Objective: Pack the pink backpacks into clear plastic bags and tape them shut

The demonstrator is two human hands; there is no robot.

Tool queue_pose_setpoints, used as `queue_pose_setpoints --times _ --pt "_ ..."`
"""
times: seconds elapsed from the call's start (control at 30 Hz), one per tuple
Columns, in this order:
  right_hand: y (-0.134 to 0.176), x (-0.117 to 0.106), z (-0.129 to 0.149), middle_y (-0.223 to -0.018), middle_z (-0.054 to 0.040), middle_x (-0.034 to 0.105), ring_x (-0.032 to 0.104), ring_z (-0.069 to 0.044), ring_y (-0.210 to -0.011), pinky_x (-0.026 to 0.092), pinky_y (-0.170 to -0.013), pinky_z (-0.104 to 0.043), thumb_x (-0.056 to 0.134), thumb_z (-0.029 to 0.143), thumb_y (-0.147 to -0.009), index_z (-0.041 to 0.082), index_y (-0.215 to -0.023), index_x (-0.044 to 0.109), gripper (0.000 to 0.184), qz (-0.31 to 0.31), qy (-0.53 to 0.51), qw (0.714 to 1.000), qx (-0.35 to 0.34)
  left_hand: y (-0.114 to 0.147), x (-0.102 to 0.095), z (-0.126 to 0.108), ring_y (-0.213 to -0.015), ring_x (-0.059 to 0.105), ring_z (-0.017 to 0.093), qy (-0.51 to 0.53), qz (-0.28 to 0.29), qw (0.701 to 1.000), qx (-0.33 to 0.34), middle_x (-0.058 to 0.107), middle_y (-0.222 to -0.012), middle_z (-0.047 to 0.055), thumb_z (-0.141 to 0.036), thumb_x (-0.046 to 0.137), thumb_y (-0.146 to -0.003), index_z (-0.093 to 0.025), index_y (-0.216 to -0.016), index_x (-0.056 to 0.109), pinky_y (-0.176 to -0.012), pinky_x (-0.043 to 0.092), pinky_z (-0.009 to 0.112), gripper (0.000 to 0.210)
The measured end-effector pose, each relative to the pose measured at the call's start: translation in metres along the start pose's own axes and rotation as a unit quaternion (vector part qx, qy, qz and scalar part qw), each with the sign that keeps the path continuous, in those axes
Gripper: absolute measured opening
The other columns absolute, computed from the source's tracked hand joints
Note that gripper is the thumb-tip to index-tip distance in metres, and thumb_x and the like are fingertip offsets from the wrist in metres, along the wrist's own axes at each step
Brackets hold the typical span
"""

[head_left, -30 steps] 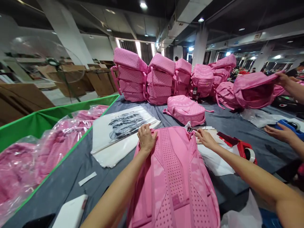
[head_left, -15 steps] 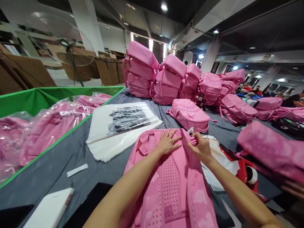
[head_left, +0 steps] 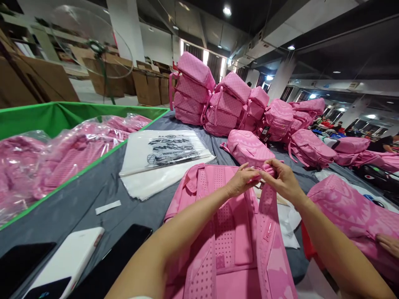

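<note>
A pink backpack (head_left: 226, 232) lies back panel up in front of me, with dotted mesh padding and two shoulder straps. Its right-hand shoulder strap (head_left: 268, 220) is lifted near the top. My right hand (head_left: 283, 180) is closed around the bunched upper end of that strap. Coming in from the left, my left hand (head_left: 243, 180) has its fingers pinched together at the same spot, against the strap and the right fingertips. Exactly what lies between the left fingertips is partly hidden. Just beyond my hands sits another pink backpack (head_left: 247, 147).
Printed plastic bags (head_left: 165, 151) lie at left, near a white strip (head_left: 108, 207) and phones (head_left: 70, 257). A green-edged bin (head_left: 62, 109) holds bagged pink backpacks. Stacked backpacks (head_left: 193, 89) stand behind. At right, another person's hand (head_left: 389, 245) touches a pink backpack (head_left: 349, 211).
My left hand has left the back panel, where it lay spread, and joined the right hand at the strap. The right hand has raised the strap. The neighbouring backpack at right has shifted.
</note>
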State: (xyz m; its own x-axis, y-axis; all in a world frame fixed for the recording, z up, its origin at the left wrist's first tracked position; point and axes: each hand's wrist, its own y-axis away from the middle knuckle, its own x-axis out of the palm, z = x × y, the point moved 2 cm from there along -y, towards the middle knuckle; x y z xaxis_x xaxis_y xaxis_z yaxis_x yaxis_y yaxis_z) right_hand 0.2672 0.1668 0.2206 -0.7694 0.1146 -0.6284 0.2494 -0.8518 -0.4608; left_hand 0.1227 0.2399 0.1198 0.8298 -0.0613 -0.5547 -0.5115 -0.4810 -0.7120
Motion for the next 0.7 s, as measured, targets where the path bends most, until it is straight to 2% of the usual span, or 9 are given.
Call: queue_pose_setpoints --times 0.1,0.23,0.33,0.43,0.47,0.5,0.57,0.63,0.7 --pt "-0.004 -0.016 -0.003 -0.072 0.0041 0.05 0.042 -0.01 -0.057 0.035 -0.052 -0.023 0.068 0.062 -0.085 0.021 -0.095 0.055 0.044 0.046 -0.042 0.998 0.025 0.005 -0.004 -0.002 -0.095 0.066 0.021 0.074 -0.055 0.987 -0.134 0.072 -0.086 0.003 -0.021 0.061 -0.091 -0.022 -0.084 0.068 -0.115 0.039 0.046 0.011" --pt "-0.025 -0.014 -0.026 -0.076 0.0031 0.053 0.046 -0.012 -0.063 0.037 -0.057 -0.023 0.066 0.064 -0.087 0.021 -0.101 0.054 0.047 0.11 0.009 0.994 0.003 0.049 -0.003 -0.026 -0.069 0.059 0.018 0.141 -0.055 0.957 -0.249 0.061 -0.064 -0.001 -0.028 0.059 -0.09 -0.021 -0.069 0.062 -0.087 0.054 0.038 0.023" --pt "-0.051 0.024 -0.056 -0.083 -0.0002 0.059 0.052 -0.016 -0.073 0.041 -0.068 -0.026 0.069 0.053 -0.089 0.021 -0.096 0.056 0.035 0.106 0.14 0.984 -0.038 0.093 0.01 -0.067 -0.061 0.058 0.017 0.235 -0.041 0.918 -0.317 0.063 -0.063 0.001 -0.044 0.062 -0.089 -0.019 -0.077 0.069 -0.068 0.053 0.033 0.029" --pt "-0.069 0.081 -0.087 -0.101 -0.0067 0.064 0.059 -0.021 -0.088 0.045 -0.079 -0.031 0.073 0.043 -0.089 0.02 -0.098 0.062 0.028 0.168 0.231 0.957 -0.056 0.136 0.017 -0.109 -0.061 0.057 0.017 0.388 -0.079 0.812 -0.43 0.065 -0.068 0.003 -0.054 0.071 -0.081 -0.018 -0.084 0.073 -0.065 0.05 0.032 0.036" --pt "-0.073 0.098 -0.096 -0.107 -0.009 0.064 0.06 -0.024 -0.096 0.046 -0.084 -0.034 0.075 0.043 -0.087 0.02 -0.099 0.064 0.029 0.187 0.254 0.947 -0.06 0.147 0.016 -0.119 -0.06 0.055 0.016 0.411 -0.08 0.784 -0.458 0.064 -0.067 0.003 -0.055 0.073 -0.079 -0.018 -0.081 0.073 -0.062 0.048 0.03 0.037" --pt "-0.076 0.112 -0.105 -0.115 -0.0111 0.064 0.06 -0.026 -0.104 0.046 -0.09 -0.037 0.077 0.044 -0.086 0.02 -0.103 0.066 0.032 0.198 0.271 0.94 -0.063 0.156 0.012 -0.127 -0.058 0.052 0.015 0.409 -0.059 0.78 -0.471 0.062 -0.066 0.003 -0.057 0.073 -0.079 -0.018 -0.076 0.072 -0.06 0.045 0.029 0.039" --pt "-0.079 0.13 -0.123 -0.132 -0.0144 0.059 0.056 -0.031 -0.121 0.044 -0.101 -0.044 0.078 0.048 -0.085 0.021 -0.118 0.065 0.044 0.193 0.278 0.939 -0.061 0.166 -0.004 -0.132 -0.055 0.047 0.013 0.348 0.019 0.816 -0.462 0.058 -0.062 0.002 -0.059 0.067 -0.083 -0.018 -0.066 0.066 -0.056 0.039 0.028 0.044" --pt "-0.081 0.139 -0.138 -0.145 -0.0172 0.052 0.051 -0.032 -0.133 0.041 -0.109 -0.047 0.077 0.05 -0.086 0.021 -0.134 0.059 0.059 0.188 0.257 0.947 -0.051 0.165 -0.032 -0.115 -0.057 0.05 0.015 0.207 0.067 0.872 -0.438 0.058 -0.061 0.002 -0.06 0.054 -0.09 -0.02 -0.063 0.063 -0.058 0.039 0.028 0.05" --pt "-0.081 0.145 -0.15 -0.146 -0.0195 0.053 0.049 -0.033 -0.137 0.038 -0.113 -0.048 0.074 0.048 -0.088 0.018 -0.138 0.056 0.062 0.185 0.235 0.953 -0.049 0.154 -0.066 -0.077 -0.067 0.061 0.019 0.015 0.028 0.903 -0.428 0.067 -0.071 0.004 -0.06 0.049 -0.094 -0.021 -0.076 0.068 -0.068 0.045 0.031 0.047"
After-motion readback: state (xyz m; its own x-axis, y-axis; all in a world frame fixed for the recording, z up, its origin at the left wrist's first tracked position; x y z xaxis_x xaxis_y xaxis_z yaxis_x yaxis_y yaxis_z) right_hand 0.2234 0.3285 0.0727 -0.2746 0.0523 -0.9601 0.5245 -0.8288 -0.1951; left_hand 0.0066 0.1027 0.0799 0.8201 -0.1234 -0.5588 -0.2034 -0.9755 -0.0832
